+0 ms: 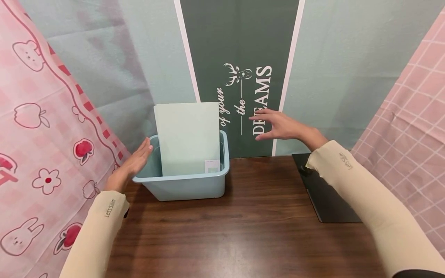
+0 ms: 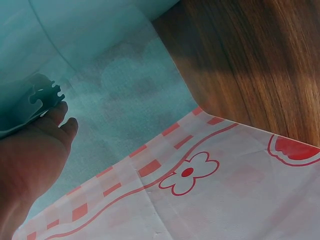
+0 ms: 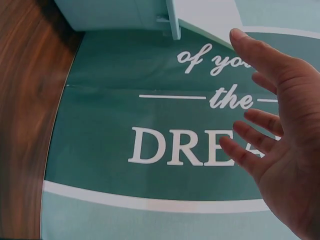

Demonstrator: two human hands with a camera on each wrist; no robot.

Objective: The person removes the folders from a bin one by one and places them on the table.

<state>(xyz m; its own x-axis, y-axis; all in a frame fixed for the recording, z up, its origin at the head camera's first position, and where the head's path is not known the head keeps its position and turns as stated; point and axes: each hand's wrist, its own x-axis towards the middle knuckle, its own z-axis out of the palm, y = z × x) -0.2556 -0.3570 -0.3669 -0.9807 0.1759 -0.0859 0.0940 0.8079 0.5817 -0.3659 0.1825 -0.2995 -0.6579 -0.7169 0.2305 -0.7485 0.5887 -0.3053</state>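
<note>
A light blue plastic bin [image 1: 187, 189] stands at the back left of the wooden table. Upright in it leans a pale green folder or board [image 1: 189, 135], apparently more than one layer thick, with a small white label [image 1: 212, 166] low on its right. My left hand [image 1: 136, 160] is at the bin's left rim, fingers extended; in the left wrist view the left hand [image 2: 37, 155] appears to touch that rim. To the right of the bin, my right hand [image 1: 283, 124] is raised in the air, holding nothing. The right wrist view shows the right hand [image 3: 290, 115] with spread, slightly bent fingers.
A flat black panel [image 1: 330, 197] lies on the table's right side, partly under my right sleeve. Printed pink cloth [image 1: 48, 154] hangs at the left, checked pink cloth [image 1: 410, 116] at the right. A green backdrop with white lettering [image 1: 240, 38] is behind the table [image 1: 243, 231].
</note>
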